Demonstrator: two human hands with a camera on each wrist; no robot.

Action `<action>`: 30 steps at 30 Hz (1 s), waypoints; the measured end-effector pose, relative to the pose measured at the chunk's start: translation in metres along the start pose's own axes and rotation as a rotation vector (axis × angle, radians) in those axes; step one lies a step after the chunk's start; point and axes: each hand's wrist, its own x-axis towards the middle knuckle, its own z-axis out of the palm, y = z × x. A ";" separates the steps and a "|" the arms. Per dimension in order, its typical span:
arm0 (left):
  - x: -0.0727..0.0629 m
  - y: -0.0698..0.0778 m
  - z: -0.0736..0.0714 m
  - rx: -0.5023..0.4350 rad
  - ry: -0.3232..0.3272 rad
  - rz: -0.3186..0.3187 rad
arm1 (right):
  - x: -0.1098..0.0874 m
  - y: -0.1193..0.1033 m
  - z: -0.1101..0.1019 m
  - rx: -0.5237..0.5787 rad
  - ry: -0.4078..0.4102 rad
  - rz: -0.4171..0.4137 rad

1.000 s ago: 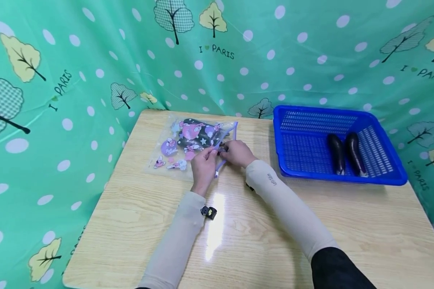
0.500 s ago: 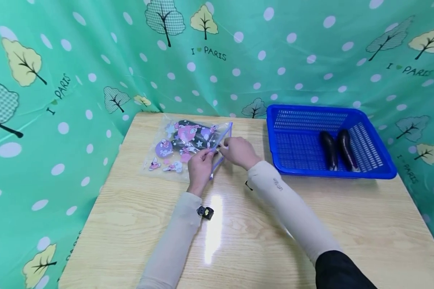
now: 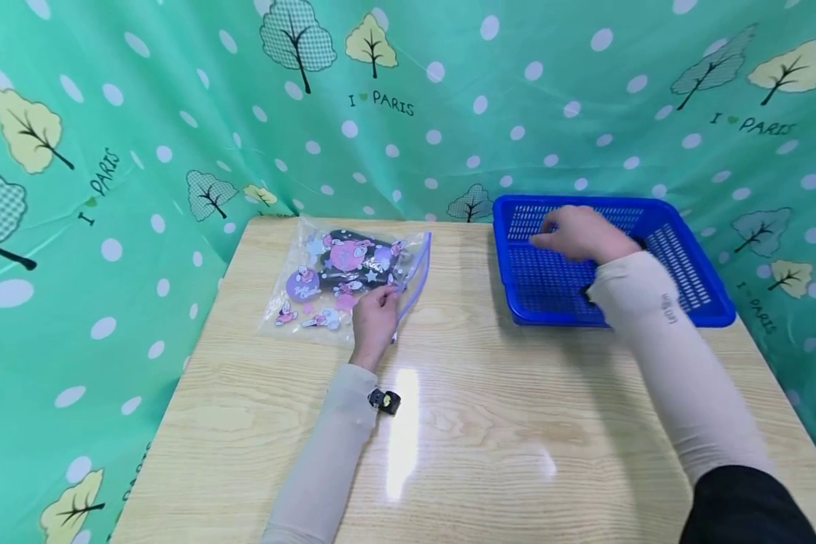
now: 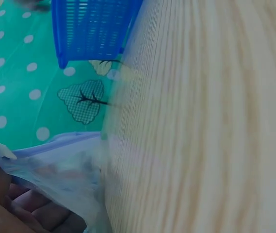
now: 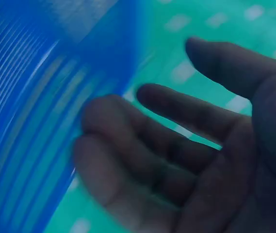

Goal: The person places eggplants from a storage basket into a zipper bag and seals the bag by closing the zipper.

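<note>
A clear zip bag (image 3: 408,261) printed with pink and purple cartoon figures lies on the table, with dark eggplants (image 3: 333,279) inside. My left hand (image 3: 374,321) pinches the near part of its purple zip edge, and the mouth gapes. The left wrist view shows the white zip slider (image 4: 3,150) beside the thumb. Over the blue basket (image 3: 506,268) hovers my right hand (image 3: 585,233), holding nothing. Its fingers bend loosely with the thumb apart in the right wrist view. The right hand and forearm hide most of the basket's eggplants; only a dark tip (image 3: 642,242) shows.
The wooden table (image 3: 462,423) stands against a green curtain (image 3: 449,113) printed with trees and dots. The basket has raised slotted walls and sits to the right of the bag, near the curtain.
My right hand has left the bag's mouth and moved right, to above the basket. An eggplant end that it handled now lies inside the bag. The left hand keeps its pinch on the edge.
</note>
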 end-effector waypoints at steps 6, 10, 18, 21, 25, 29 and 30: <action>-0.001 -0.004 0.000 0.011 -0.029 -0.021 | -0.005 0.091 0.003 0.089 -0.168 0.331; -0.002 -0.005 -0.001 0.001 -0.034 -0.029 | -0.010 0.122 0.017 0.240 -0.202 0.574; 0.002 -0.004 0.000 0.015 -0.029 -0.001 | -0.010 0.121 0.027 0.351 -0.136 0.740; 0.003 -0.005 -0.001 0.023 -0.024 -0.005 | -0.008 0.115 0.029 0.372 -0.152 0.744; 0.004 -0.006 -0.001 0.023 -0.018 -0.011 | 0.003 0.122 0.031 0.328 -0.270 0.636; 0.003 -0.007 -0.001 0.027 -0.026 -0.013 | 0.013 0.130 0.030 0.222 -0.365 0.423; 0.003 -0.007 -0.001 0.028 -0.028 -0.015 | 0.016 0.131 0.030 0.233 -0.377 0.385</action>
